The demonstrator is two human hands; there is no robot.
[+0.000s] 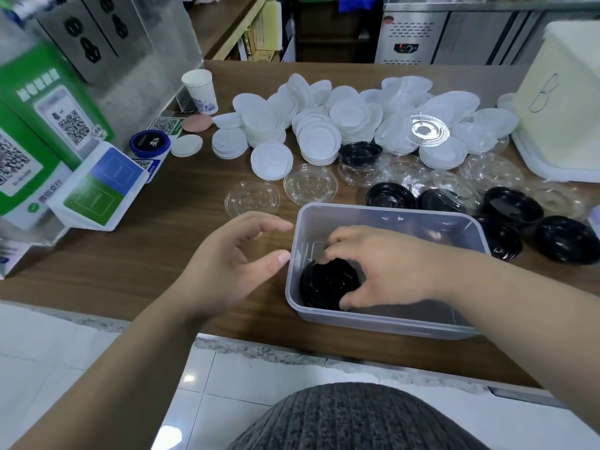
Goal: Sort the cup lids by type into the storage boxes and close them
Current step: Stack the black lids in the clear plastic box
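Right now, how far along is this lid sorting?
Barely started. Done: only the black plastic lids lie in the clear rectangular storage box. In hand: the right hand grips those lids inside the box, while the left hand hovers open beside it. Left: the pile of white round lids, the clear flat lids and the loose black lids on the wooden counter. This box is not yet closed.

A brown wooden counter (136, 241) stands over white floor tiles (48, 358), steel fridge cabinets (454, 37) behind.
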